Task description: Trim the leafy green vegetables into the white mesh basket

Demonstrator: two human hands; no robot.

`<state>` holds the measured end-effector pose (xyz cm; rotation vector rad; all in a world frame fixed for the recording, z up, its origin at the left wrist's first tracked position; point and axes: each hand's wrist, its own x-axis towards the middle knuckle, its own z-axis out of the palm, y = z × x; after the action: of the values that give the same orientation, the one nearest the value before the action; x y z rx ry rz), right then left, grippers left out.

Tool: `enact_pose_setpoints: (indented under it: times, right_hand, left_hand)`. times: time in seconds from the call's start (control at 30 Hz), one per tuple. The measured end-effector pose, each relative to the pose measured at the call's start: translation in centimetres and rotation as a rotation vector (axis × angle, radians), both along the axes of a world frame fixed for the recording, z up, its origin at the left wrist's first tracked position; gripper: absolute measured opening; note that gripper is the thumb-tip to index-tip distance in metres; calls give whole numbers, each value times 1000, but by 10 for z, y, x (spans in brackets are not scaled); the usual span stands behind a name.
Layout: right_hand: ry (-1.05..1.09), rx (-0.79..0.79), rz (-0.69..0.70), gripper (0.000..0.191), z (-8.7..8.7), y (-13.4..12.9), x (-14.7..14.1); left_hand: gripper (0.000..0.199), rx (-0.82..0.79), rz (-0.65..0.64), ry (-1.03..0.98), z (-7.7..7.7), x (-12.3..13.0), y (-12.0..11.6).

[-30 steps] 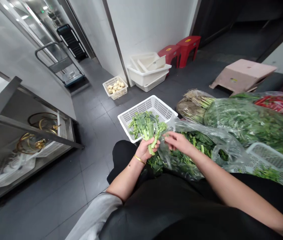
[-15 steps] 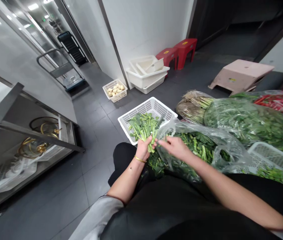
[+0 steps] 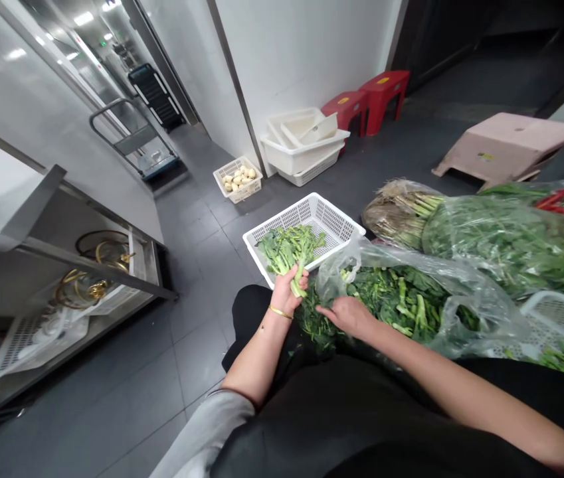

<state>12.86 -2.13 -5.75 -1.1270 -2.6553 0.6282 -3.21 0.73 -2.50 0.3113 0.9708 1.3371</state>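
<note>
Left hand: we grip a bunch of leafy green stalks (image 3: 291, 251) tightly in our left hand (image 3: 289, 293), over the near corner of a white plastic basket (image 3: 329, 217).
Right hand: our right hand (image 3: 346, 317) lies low on loose greens (image 3: 401, 305) in a clear plastic bag (image 3: 485, 318); we cannot tell whether it holds any.

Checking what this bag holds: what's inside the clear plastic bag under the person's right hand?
Leafy green stems fill the clear plastic bag, with the right hand resting on them. Whatever lies beneath the top layer is covered and cannot be seen.
</note>
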Motion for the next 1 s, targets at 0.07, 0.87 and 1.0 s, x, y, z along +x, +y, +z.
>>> enact_pose_setpoints:
  times: [0.07, 0.87, 1.0]
  right_hand:
    - [-270, -135, 88, 21, -9, 12, 6]
    - [824, -856, -571, 48, 25, 73, 15]
    - [727, -894, -521, 55, 12, 57, 19]
  left_hand:
    - [16, -39, -31, -67, 0, -12, 3]
    - [37, 35, -300, 374, -8, 30, -11]
    - [31, 224, -206, 668, -14, 34, -20]
